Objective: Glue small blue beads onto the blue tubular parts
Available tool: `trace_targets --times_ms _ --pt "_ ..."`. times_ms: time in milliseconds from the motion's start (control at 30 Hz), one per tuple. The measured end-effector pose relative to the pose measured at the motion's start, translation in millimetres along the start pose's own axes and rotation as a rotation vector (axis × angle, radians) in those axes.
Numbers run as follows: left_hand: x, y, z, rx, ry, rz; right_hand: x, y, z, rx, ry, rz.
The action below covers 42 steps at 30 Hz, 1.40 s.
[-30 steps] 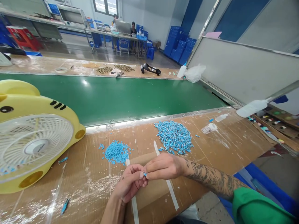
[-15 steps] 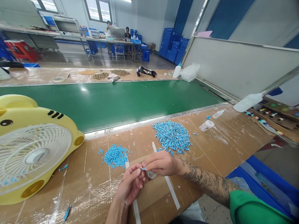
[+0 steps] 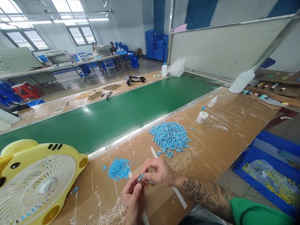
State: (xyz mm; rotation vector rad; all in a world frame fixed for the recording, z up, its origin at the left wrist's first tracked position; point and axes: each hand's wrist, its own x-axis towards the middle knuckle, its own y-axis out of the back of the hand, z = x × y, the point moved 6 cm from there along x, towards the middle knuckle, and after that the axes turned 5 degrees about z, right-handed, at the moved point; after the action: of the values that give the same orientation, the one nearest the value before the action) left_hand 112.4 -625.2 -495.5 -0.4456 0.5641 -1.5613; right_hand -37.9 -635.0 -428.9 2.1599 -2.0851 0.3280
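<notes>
Over the front of the cardboard-covered bench, my left hand (image 3: 134, 197) and my right hand (image 3: 160, 172) meet fingertip to fingertip. Between them is a small blue piece (image 3: 140, 177), pinched by both; its exact kind is too small to make out. Partly hidden behind my right hand's fingers stands a small clear round container (image 3: 152, 181). A pile of tiny blue rings (image 3: 119, 168) lies beyond my left hand. Farther off and to the right spreads a larger heap of slim blue-and-silver pieces (image 3: 169, 137).
A yellow animal-shaped fan (image 3: 70, 150) stands at left, a loose blue piece (image 3: 74, 190) beside it. Right of the heap are a white tub (image 3: 202, 117) and plastic bottles (image 3: 212, 102). A green conveyor belt (image 3: 112, 115) runs behind. Blue bins (image 3: 243, 175) sit low at right.
My view has turned to the right and tilted, shifting the bench and fan in the picture. Both hands remain together, and more of the blue piece shows between the fingertips.
</notes>
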Motion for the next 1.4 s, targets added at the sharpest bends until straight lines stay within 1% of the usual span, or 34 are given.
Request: trace_targets --times_ms 100,167,200,300,367,433,567,633,733,900,1033,1133,1300,1400 --pt "-1 -15 7 -0.061 -0.012 -0.079 -5 -7 7 0.274 -0.177 -0.059" --pt "-2 -21 6 -0.112 0.010 -0.098 -8 -11 9 0.419 -0.245 -0.084" --pt "-3 -22 4 -0.132 0.028 -0.104 -10 -11 10 0.446 -0.254 -0.082" --pt "-7 -24 -1 -0.160 0.078 -0.111 -13 -8 9 0.402 -0.228 -0.056" --pt "-11 -23 -2 -0.157 0.112 -0.105 -15 -7 6 0.363 -0.207 -0.066" --pt "-16 -23 -2 -0.151 0.154 -0.104 -16 -6 4 0.316 -0.171 -0.090" --pt "-25 -23 0 -0.148 0.212 -0.123 -14 -7 -1 0.221 -0.049 -0.175" --pt "-28 -24 4 -0.157 0.203 -0.148 -13 -10 -2 0.231 -0.033 -0.213" --pt "-31 -25 11 -0.169 0.166 -0.195 -14 -14 -6 0.245 -0.005 -0.231" --pt "-31 -18 18 -0.169 0.124 -0.241 -16 -20 -15 0.200 0.117 -0.223" --pt "-29 -11 20 -0.153 0.117 -0.229 -15 -23 -16 0.195 0.138 -0.204" --pt "-26 -8 18 -0.144 0.145 -0.221 -12 -21 -17 0.167 0.163 -0.200" --pt "-26 -7 10 -0.154 0.203 -0.209 -10 -21 -14 0.169 0.117 -0.209" --pt "-25 -7 7 -0.148 0.221 -0.163 -10 -22 -14 0.130 0.118 -0.216"
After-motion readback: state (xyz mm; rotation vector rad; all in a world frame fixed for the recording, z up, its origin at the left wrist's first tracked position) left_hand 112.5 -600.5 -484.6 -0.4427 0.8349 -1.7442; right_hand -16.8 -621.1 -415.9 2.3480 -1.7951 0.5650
